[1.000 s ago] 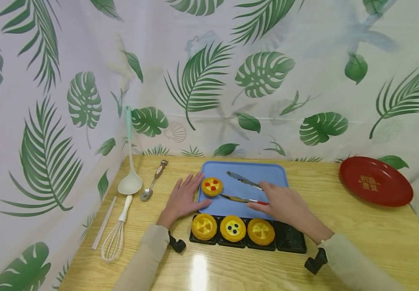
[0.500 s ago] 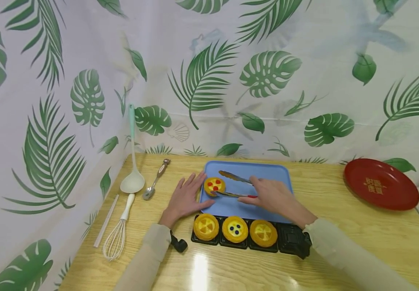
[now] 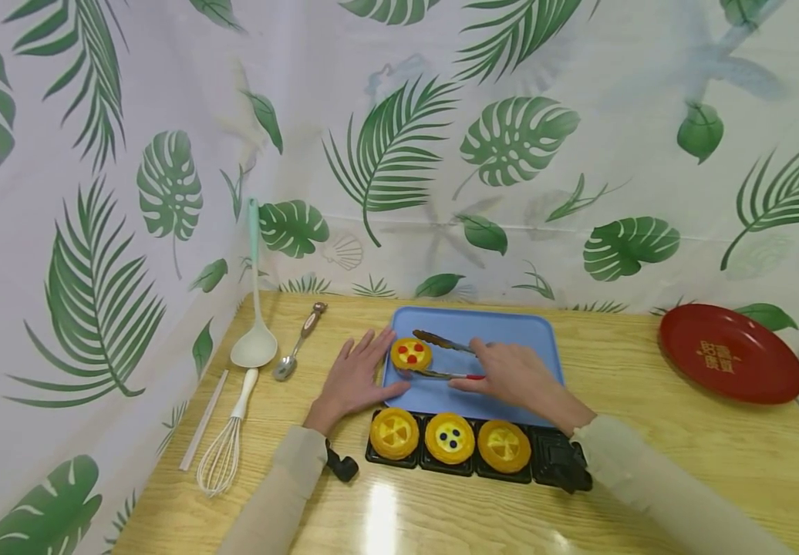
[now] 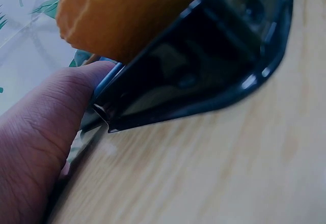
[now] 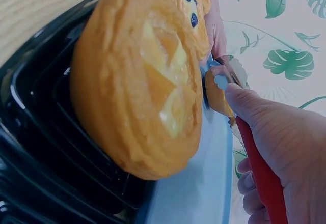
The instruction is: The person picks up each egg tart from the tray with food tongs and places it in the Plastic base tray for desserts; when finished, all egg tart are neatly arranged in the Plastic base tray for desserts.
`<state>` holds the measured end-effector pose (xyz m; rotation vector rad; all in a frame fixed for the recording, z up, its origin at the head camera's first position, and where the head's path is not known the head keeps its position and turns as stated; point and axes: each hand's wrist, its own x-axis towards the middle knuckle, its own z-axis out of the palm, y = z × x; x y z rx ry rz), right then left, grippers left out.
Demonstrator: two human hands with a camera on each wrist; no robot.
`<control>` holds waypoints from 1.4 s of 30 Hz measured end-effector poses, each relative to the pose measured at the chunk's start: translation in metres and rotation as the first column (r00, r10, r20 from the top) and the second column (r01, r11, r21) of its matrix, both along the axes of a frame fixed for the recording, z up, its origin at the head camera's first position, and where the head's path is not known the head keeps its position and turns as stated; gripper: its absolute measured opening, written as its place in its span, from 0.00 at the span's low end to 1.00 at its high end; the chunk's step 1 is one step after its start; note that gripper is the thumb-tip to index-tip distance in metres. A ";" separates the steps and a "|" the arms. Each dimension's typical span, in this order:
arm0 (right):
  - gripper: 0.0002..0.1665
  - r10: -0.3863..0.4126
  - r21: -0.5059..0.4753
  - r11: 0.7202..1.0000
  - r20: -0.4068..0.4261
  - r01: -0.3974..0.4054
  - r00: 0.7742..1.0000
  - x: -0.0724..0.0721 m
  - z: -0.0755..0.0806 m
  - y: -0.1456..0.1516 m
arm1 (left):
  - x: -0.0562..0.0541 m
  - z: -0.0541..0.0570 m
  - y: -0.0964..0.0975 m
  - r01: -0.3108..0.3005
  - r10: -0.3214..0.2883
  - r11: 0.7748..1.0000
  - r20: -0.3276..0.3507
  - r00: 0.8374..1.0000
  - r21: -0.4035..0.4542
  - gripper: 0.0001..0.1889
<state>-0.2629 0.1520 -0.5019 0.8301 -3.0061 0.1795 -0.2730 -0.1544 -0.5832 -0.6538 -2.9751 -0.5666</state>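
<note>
My right hand [image 3: 514, 379] grips red-handled metal tongs [image 5: 260, 173], its fingers curled round the handle. The tongs' spread arms reach left, their tips on either side of an egg tart with red toppings [image 3: 411, 354]. That tart sits on the left part of a blue tray [image 3: 504, 327]. My left hand [image 3: 352, 381] lies with fingers spread at the tray's left edge, thumb over its rim. Along the tray's near side, a black compartment tray [image 3: 557, 455] holds three tarts, among them one with blueberries [image 3: 450, 438]; its rightmost compartment holds no tart.
To the left lie a ladle [image 3: 254, 347], a whisk [image 3: 222, 455], a pale flat stick [image 3: 203, 420] and a small spoon [image 3: 284, 367]. A red oval plate [image 3: 733, 370] is at the far right. Leaf-printed cloth [image 3: 399, 154] hangs behind the table.
My right hand has moved left with the tongs, bringing their tips from right of the red-topped tart to either side of it. My left hand stays at the tray's edge.
</note>
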 end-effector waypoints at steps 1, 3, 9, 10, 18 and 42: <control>0.41 -0.001 0.008 1.000 0.002 0.001 1.000 0.000 -0.001 -0.001 | 0.000 0.000 0.000 -0.001 0.001 1.000 -0.001 1.000 0.001 0.56; 0.41 -0.003 0.017 1.000 0.005 0.002 1.000 -0.001 -0.001 -0.002 | 0.000 0.000 0.000 -0.003 0.003 1.000 0.001 1.000 -0.006 0.55; 0.39 0.009 0.030 1.000 0.005 -0.010 1.000 -0.003 -0.003 -0.004 | 0.000 0.000 0.001 0.004 -0.004 1.000 0.007 1.000 -0.008 0.55; 0.39 0.012 0.030 0.999 0.003 -0.012 1.000 -0.003 -0.003 -0.004 | 0.000 0.001 0.001 0.007 -0.007 1.000 0.007 1.000 -0.007 0.55; 0.37 0.015 0.033 0.999 -0.001 -0.015 1.000 -0.004 -0.005 -0.007 | 0.000 0.001 0.000 0.005 -0.005 1.000 0.007 1.000 -0.002 0.55; 0.34 -0.030 -0.026 0.999 0.014 0.030 0.999 0.003 0.009 0.013 | 0.001 0.001 0.001 0.004 -0.004 1.000 -0.008 1.000 -0.029 0.55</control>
